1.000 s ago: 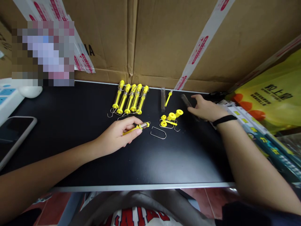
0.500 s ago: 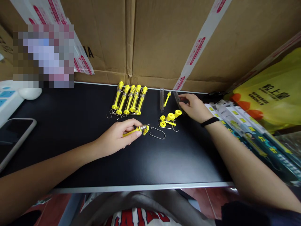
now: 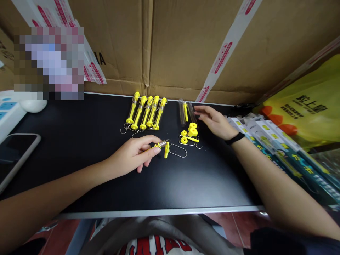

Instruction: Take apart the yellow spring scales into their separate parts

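Note:
Pinched between thumb and fingers, my left hand point(image 3: 142, 151) holds a spring scale's inner part point(image 3: 162, 144), a yellow rod with a metal spring. At its end hangs a small yellow fitting point(image 3: 166, 150), near a wire loop point(image 3: 178, 150) on the table. My right hand point(image 3: 216, 121) is open, its outstretched fingertips at the side of a clear tube point(image 3: 190, 112). Another clear tube point(image 3: 181, 112) lies parallel to it, with a yellow rod point(image 3: 185, 112) between them. Yellow caps point(image 3: 193, 132) and wire hooks lie in front of the tubes.
Several assembled spring scales point(image 3: 147, 111) lie in a row at the back. A phone point(image 3: 17, 156) and a white power strip point(image 3: 10, 109) are on the left. Printed packages point(image 3: 287, 156) and a yellow bag point(image 3: 305, 102) stand on the right. Cardboard point(image 3: 119, 46) walls the back.
My right hand has moved left, and the right tube, the rod and a yellow cap have shifted left, closer to the other tube. The fitting at my left hand now hangs lower.

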Demonstrator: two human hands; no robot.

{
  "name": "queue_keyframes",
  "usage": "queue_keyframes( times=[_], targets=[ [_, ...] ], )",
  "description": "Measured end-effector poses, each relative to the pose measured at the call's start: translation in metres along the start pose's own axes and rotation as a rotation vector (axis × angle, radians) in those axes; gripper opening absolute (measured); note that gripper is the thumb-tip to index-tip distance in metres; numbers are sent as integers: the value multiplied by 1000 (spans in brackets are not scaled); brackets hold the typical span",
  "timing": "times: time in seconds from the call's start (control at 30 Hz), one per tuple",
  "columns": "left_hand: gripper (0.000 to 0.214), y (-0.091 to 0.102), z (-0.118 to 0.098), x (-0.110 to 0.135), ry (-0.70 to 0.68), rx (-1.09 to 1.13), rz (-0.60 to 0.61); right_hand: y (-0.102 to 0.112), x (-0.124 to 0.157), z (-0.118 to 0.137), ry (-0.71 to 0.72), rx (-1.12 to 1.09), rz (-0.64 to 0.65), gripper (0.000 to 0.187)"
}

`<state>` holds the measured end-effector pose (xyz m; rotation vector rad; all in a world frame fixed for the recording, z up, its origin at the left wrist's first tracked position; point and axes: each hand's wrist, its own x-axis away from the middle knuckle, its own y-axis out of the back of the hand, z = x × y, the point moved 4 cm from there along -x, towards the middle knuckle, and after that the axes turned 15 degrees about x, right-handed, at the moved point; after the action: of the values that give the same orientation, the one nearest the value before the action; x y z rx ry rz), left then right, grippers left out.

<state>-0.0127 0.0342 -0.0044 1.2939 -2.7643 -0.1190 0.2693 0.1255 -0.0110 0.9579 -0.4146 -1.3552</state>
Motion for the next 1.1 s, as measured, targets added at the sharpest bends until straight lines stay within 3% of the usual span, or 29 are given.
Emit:
queue_keyframes(
  times=[0.37, 0.5, 0.63, 0.7, 0.8, 0.87, 0.97, 1.1],
  targets=[
    [32, -2, 2, -2, 64, 57, 25, 3, 5, 9, 44, 250, -64, 35],
    [31, -2, 1, -1, 66, 58, 38, 13, 11, 36, 178, 431, -195, 32],
    [30, -3, 1, 0, 51, 47, 54, 18, 27, 75, 290, 372, -273, 34],
    [29, -3, 1, 0, 38, 43, 60, 12, 38, 97, 357, 314, -216, 34],
    [30, -4, 0, 0, 22, 54, 77, -9, 56, 124, 477, 237, 16, 21],
    [29, -6, -1, 0, 22, 77, 98, -24, 65, 133, 444, 180, 135, 26],
    [25, -10, -2, 2, 33, 113, 136, -38, 73, 135, 351, 75, 157, 29],
    [17, -14, -1, 5, 63, 143, 155, -48, 75, 135, 346, -11, 213, 10]
  ],
)
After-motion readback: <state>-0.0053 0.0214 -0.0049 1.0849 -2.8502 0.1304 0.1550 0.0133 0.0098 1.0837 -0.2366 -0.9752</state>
